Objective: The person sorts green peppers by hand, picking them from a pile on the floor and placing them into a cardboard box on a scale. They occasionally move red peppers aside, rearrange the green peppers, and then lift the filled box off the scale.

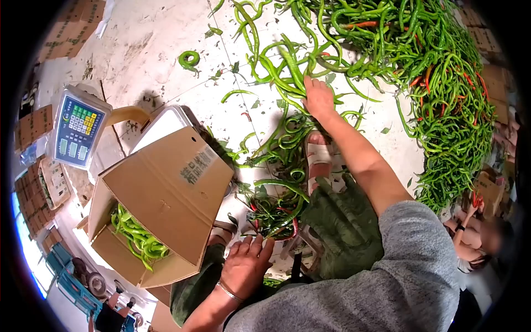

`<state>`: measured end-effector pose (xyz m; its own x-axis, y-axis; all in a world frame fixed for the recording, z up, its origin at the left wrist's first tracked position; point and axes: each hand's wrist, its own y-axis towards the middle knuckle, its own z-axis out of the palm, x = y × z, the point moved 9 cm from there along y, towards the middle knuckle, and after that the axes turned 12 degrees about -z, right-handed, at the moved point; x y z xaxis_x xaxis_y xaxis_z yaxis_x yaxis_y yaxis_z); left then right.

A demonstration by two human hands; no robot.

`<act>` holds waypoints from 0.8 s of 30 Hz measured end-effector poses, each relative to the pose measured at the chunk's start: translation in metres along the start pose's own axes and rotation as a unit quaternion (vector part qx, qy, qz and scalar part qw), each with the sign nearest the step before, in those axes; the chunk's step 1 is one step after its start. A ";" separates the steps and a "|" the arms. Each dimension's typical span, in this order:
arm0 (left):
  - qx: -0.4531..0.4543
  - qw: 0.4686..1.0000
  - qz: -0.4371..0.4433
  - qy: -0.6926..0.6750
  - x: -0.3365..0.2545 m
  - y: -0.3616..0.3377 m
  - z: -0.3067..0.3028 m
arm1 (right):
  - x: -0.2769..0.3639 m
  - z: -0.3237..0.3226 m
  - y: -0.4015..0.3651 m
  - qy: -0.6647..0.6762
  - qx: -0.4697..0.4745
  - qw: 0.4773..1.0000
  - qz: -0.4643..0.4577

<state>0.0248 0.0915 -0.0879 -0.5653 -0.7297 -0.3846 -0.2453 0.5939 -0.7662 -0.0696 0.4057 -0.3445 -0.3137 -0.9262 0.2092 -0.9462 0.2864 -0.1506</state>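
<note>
In an apparent picking step, a right hand [319, 99] meets a green pepper [291, 63] just ahead, whether pinching it impossible to tell, as the left hand [246, 266] lies loosely spread behind, the next move seemingly calling for a sure hold.

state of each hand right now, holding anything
Left hand: open, nothing visible held.
Right hand: at the green peppers; grip cannot be told.
</note>
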 end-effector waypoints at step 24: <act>-0.001 0.999 0.005 0.033 0.002 -0.008 0.007 | -0.072 -0.065 -0.003 0.516 -0.200 0.825 0.115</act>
<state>0.0309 0.0834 -0.0859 -0.6190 -0.6992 -0.3578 -0.2398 0.6021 -0.7616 -0.0494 0.4875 -0.2966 -0.1948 -0.1926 0.9618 -0.7381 0.6746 -0.0144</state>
